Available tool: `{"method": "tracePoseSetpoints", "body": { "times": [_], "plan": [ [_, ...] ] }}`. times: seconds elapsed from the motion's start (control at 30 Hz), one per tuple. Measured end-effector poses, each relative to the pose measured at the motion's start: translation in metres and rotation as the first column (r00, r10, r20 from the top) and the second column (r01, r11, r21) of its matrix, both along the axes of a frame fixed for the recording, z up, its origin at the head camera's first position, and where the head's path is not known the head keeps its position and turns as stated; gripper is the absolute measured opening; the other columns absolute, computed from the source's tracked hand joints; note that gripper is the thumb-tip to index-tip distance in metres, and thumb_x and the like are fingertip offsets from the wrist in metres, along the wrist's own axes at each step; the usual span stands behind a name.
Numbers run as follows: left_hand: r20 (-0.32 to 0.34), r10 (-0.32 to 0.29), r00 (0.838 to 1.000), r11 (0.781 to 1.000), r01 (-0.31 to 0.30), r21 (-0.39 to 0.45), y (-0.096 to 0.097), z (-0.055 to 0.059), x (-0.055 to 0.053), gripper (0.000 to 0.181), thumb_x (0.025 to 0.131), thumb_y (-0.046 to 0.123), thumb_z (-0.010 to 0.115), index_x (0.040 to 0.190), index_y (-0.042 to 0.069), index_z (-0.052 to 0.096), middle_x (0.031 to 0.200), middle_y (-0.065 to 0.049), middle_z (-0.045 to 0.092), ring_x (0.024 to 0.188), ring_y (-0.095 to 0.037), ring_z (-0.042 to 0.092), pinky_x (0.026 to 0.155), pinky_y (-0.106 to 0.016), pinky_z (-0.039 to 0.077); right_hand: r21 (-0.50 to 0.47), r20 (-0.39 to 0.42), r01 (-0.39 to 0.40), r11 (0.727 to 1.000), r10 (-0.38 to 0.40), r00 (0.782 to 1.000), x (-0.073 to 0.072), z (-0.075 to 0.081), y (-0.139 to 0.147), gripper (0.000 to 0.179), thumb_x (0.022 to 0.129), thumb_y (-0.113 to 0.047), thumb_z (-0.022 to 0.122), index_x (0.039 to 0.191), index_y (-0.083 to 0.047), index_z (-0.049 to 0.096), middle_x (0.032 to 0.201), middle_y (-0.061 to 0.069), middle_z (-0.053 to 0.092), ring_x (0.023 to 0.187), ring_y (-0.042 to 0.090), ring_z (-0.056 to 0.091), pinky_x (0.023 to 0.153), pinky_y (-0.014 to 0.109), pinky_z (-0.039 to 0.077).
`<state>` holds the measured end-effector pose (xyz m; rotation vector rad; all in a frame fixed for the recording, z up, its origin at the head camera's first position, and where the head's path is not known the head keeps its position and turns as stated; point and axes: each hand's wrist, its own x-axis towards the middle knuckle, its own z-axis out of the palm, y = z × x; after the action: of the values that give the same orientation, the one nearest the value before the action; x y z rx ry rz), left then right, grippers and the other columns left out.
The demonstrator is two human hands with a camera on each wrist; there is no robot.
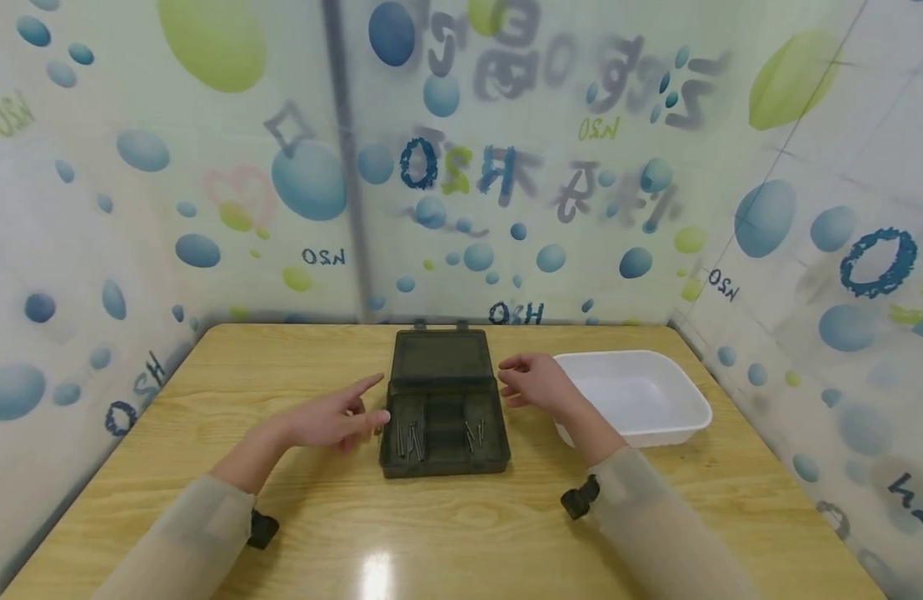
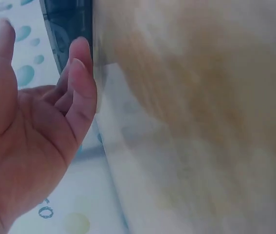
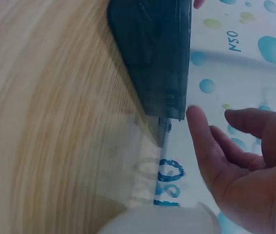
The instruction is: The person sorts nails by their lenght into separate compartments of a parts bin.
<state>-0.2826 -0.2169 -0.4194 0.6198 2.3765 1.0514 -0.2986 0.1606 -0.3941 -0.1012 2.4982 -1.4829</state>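
A dark translucent plastic box (image 1: 446, 468) lies on the table with its lid (image 1: 441, 357) folded back. Several thin metal pieces, like nails or screws (image 1: 411, 442), are in its left part, and a few more (image 1: 474, 435) in its right part. My left hand (image 1: 330, 419) hovers at the box's left side, index finger and thumb extended, holding nothing. Beside the right edge, near the lid's hinge line, my right hand (image 1: 536, 383) has loosely bent fingers and an empty grasp. The right wrist view shows that hand (image 3: 245, 170) just apart from the box (image 3: 155, 58).
Right of the box stands a white plastic tray (image 1: 690, 421), partly behind my right forearm. The wooden table (image 1: 461, 533) meets a patterned curtain-like wall (image 1: 461, 250) at the back, with similar walls at both sides.
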Motion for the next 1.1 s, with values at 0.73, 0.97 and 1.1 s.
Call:
{"method": "tracePoseSetpoints", "body": {
  "times": [0.73,0.97,1.1],
  "plan": [
    [-0.006,0.34,0.94,0.926,-0.333,0.178,0.038,-0.015,-0.053,0.046,0.118,0.012,0.049,0.16,-0.006,0.049,0.097,-0.016,0.067,0.076,-0.017,0.057,0.073,-0.034,0.053,-0.001,0.019,0.13,0.991,-0.13,0.991,-0.052,-0.042,-0.023,0.034,0.107,-0.002,0.061,0.139,0.004,0.073,0.137,0.024,0.073,0.105,0.023,0.072,0.087,0.033,0.063],
    [-0.056,0.401,0.914,0.908,-0.389,0.159,0.041,-0.019,-0.054,0.039,0.114,0.002,0.055,0.151,-0.009,0.059,0.147,-0.035,0.061,0.11,-0.034,0.075,0.087,-0.039,0.065,-0.001,0.033,0.161,0.987,-0.161,0.986,-0.055,-0.041,-0.024,0.033,0.107,0.001,0.06,0.137,0.002,0.074,0.141,0.022,0.072,0.113,0.028,0.072,0.095,0.037,0.063],
    [-0.034,0.432,0.901,0.889,-0.419,0.185,0.042,-0.02,-0.054,0.038,0.113,0.001,0.057,0.149,-0.008,0.062,0.146,-0.034,0.062,0.115,-0.035,0.073,0.088,-0.039,0.065,0.018,0.025,0.176,0.984,-0.177,0.984,-0.054,-0.042,-0.024,0.033,0.106,0.001,0.061,0.136,0.0,0.076,0.141,0.021,0.073,0.112,0.028,0.073,0.097,0.038,0.062]
  ]
}}
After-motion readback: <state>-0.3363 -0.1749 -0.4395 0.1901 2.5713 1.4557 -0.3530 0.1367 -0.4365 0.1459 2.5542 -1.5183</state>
